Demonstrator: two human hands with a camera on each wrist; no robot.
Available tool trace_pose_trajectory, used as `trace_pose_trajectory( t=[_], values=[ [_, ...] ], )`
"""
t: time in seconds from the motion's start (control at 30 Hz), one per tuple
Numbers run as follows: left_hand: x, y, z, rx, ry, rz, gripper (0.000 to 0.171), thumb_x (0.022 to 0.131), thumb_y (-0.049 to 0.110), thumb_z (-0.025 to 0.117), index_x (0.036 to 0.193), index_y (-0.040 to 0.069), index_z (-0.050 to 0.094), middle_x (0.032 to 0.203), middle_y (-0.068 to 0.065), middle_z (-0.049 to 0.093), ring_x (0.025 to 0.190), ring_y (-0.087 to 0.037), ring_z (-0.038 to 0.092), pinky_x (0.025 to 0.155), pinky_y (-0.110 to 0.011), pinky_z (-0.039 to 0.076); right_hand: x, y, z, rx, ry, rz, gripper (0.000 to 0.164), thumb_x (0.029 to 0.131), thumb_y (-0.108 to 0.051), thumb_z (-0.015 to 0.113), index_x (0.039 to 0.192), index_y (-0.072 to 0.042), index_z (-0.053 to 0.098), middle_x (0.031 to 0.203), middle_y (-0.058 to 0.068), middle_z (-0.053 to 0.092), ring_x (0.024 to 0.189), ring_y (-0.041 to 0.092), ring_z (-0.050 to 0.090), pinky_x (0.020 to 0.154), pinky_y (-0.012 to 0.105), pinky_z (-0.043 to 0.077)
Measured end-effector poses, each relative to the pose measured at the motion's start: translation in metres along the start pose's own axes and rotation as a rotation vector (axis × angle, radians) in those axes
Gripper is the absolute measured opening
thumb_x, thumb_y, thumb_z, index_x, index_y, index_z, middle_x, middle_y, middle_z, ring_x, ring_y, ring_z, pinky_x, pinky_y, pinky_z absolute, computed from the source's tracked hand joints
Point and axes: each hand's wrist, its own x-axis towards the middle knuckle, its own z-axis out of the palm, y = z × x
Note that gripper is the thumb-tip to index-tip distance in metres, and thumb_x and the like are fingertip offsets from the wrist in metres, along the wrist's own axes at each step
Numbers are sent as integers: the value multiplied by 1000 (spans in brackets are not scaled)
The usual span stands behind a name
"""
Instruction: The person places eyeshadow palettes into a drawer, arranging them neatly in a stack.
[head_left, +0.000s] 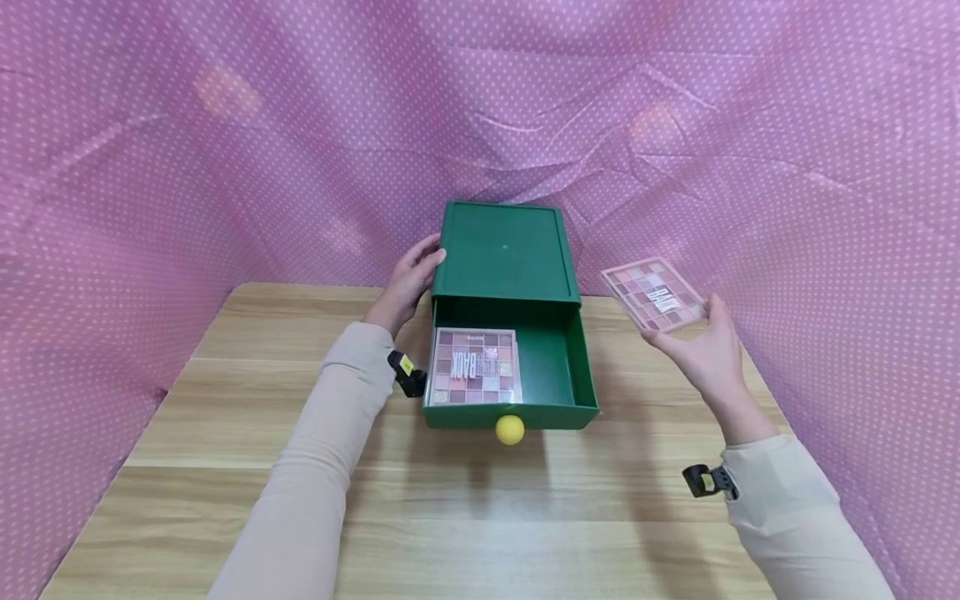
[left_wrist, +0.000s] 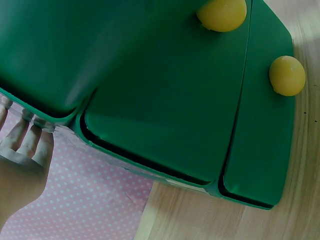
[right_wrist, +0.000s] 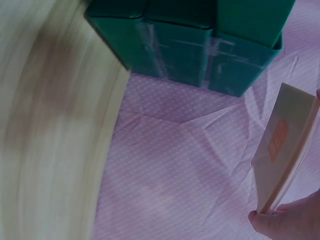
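Note:
My right hand [head_left: 708,358] pinches an eyeshadow palette [head_left: 651,293] by its near corner, raised to the right of a green drawer cabinet [head_left: 506,254]. The palette has a clear lid over a grid of pink and brown pans; the right wrist view shows its plain pale back [right_wrist: 282,142]. My left hand [head_left: 405,283] rests against the cabinet's left side, its fingers [left_wrist: 34,140] extended along the wall. The top drawer [head_left: 551,367] is pulled out. Inside it, on the left, lies a similar palette [head_left: 474,367], possibly with another beneath it.
A yellow ball knob [head_left: 510,430] sits on the top drawer's front. Two lower drawers, closed, carry similar yellow knobs [left_wrist: 287,76]. The cabinet stands on a wood-grain table [head_left: 495,533]. Pink dotted cloth [head_left: 337,150] hangs close behind and on both sides.

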Motion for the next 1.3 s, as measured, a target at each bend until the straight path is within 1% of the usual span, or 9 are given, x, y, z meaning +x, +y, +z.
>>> trace_pose_trajectory(
  t=[0.07,0.17,0.3,0.53,0.67,0.87,1.0,1.1,1.3],
  values=[
    [0,0,0,6,3,-2,47,86,24,54,130,15,39,128,-4,38,110,-20,42,90,-32,35,-1,-5,-1,1,-8,-29,86,64,-36,74,128,1,29,124,22,35,113,38,31,91,51,25],
    [0,0,-1,18,12,-7,47,86,25,54,130,16,39,129,-2,37,110,-18,42,90,-31,35,-2,-10,-2,13,-30,-66,84,63,-35,75,125,0,31,122,21,36,111,37,32,91,51,24],
    [0,-1,-1,2,7,-4,47,86,23,54,130,15,39,128,-3,38,109,-19,43,89,-31,36,-7,-16,-2,21,-56,-100,82,63,-32,75,125,0,32,121,20,37,110,36,32,91,52,23],
    [1,-3,1,0,0,8,46,86,22,54,129,14,40,127,-4,40,106,-20,45,87,-32,37,-16,-28,1,57,-137,-132,91,63,-28,76,133,-1,22,126,22,33,118,36,25,93,53,19],
    [1,-3,1,7,0,11,46,86,23,54,129,14,41,127,-4,40,106,-20,45,87,-32,37,-18,-35,7,72,-157,-177,84,61,-25,77,127,-2,30,120,17,38,116,32,28,93,52,21],
    [1,-2,1,11,-4,16,46,86,24,54,129,15,40,127,-4,40,107,-20,44,89,-32,36,-21,-42,16,56,-174,-234,80,58,-22,79,122,-4,35,115,12,42,111,29,34,91,51,25],
    [0,-2,0,16,1,17,46,86,24,54,129,15,41,128,-3,39,108,-19,44,89,-32,35,-24,-48,23,75,-203,-286,83,57,-19,79,124,-3,34,117,13,41,111,29,34,91,51,26],
    [0,-2,0,12,5,12,46,86,24,54,129,16,41,127,-2,39,108,-19,44,90,-33,35,-26,-51,28,88,-235,-321,90,57,-19,79,130,-3,29,121,14,39,114,30,32,91,52,26],
    [0,-2,-1,17,2,2,46,86,25,54,129,17,40,128,-2,39,108,-19,44,90,-33,35,-29,-59,38,124,-306,-389,95,57,-20,79,134,-4,25,125,13,37,116,26,31,94,49,25]
  ],
)
